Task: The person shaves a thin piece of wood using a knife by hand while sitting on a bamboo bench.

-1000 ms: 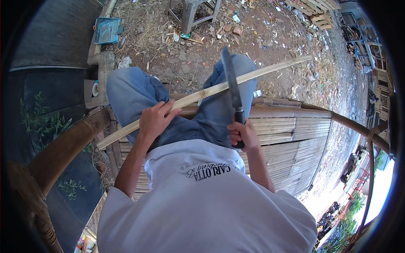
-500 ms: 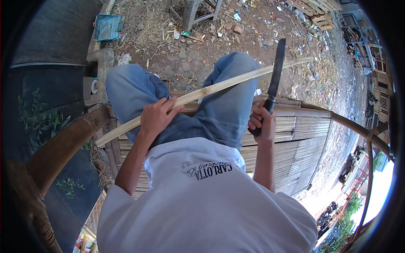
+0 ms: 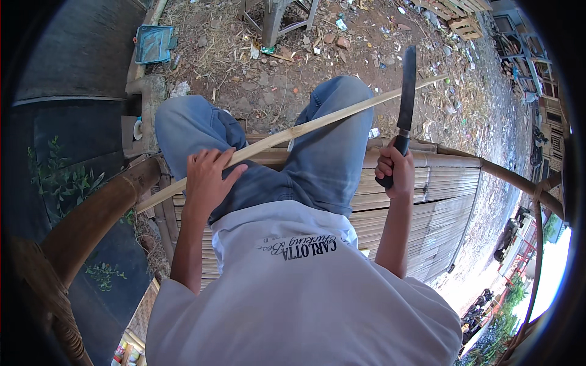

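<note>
A long pale bamboo strip (image 3: 332, 116) lies slantwise across my thighs, from low at the left to its far end beyond my right knee. My left hand (image 3: 209, 179) is over its near part, fingers bent across the strip and thumb on the nearer side. In my right hand (image 3: 395, 169) is a large knife (image 3: 406, 91), gripped by its black handle. The dark blade points up and away, and passes in front of the strip's far part in this view. My right-hand fingers are wrapped round the handle.
I sit on a bamboo-slat bench (image 3: 421, 189) with a curved bamboo armrest (image 3: 97, 213) at my left. Ahead, littered soil holds a stool (image 3: 273, 24) and a blue plastic tray (image 3: 153, 44). Wooden crates (image 3: 466, 27) stand at the far right.
My left hand has slid down and left along the strip, its fingers looser. The knife and my right hand have moved right and slightly away. The strip's far end has shifted a little left.
</note>
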Available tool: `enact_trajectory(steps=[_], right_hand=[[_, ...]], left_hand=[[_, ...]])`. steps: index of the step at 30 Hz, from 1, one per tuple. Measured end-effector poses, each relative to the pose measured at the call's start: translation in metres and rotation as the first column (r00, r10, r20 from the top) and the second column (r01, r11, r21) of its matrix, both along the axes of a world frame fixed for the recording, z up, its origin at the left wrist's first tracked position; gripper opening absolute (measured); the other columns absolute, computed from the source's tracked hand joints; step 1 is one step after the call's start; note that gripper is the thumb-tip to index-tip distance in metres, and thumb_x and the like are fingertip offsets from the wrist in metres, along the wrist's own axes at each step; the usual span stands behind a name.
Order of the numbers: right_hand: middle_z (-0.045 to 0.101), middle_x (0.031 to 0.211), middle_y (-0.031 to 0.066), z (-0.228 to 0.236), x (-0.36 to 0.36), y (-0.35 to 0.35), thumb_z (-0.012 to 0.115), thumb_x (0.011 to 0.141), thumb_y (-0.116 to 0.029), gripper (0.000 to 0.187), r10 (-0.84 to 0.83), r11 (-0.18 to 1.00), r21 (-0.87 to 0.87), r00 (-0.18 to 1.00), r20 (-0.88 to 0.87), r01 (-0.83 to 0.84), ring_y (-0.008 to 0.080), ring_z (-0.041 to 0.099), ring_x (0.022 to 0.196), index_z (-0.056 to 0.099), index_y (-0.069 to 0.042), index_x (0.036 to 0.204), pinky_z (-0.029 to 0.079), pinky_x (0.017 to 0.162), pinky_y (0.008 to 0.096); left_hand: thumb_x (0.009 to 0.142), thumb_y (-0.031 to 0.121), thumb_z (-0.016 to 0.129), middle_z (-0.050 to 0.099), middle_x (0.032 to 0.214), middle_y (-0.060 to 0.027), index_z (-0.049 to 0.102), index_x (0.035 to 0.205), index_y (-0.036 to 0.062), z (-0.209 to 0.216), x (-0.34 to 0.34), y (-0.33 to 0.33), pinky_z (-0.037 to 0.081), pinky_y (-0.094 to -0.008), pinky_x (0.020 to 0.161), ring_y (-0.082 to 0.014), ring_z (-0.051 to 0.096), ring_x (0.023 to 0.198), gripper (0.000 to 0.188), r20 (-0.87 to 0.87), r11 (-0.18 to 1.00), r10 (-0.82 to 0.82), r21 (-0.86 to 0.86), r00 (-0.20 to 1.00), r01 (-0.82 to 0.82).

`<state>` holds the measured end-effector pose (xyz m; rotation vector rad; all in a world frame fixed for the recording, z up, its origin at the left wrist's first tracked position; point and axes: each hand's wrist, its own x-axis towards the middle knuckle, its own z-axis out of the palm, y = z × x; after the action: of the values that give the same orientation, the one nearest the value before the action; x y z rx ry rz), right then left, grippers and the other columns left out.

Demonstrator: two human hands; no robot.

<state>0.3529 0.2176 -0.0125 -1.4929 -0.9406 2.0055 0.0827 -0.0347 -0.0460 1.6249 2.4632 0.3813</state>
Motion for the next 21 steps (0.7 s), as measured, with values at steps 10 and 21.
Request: enact_trajectory(steps=[10,21], right_hand=[[0.032,0.057,-0.0044,0.075,0.013,0.053,0.056,0.083,0.001,0.018,-0.245,0.870,0.423,0.967,-0.072,0.252,0.0052,0.031,0.042,0.043,-0.011,0.079,0.032,0.040,0.0236],[0.040,0.055,0.0005,-0.057,-0.055,-0.087,0.056,0.081,0.001,0.017,0.317,0.942,-0.153,0.941,0.118,-0.298,0.0099,0.040,0.042,0.042,-0.007,0.076,0.038,0.042,0.0287]], left_hand=[[0.086,0.029,0.069,0.060,0.082,-0.0012,0.070,0.108,0.0096,-0.019,-0.007,-0.002,0.038,-0.0382,0.084,-0.0198,0.057,0.080,0.029,0.033,0.984,0.032,0.174,0.999,-0.037],[0.085,0.029,0.070,0.063,0.080,-0.0020,0.070,0.106,0.0105,-0.026,-0.007,0.009,0.044,-0.0335,0.063,-0.0219,0.060,0.067,0.028,0.117,0.982,0.053,0.174,0.992,-0.074]])
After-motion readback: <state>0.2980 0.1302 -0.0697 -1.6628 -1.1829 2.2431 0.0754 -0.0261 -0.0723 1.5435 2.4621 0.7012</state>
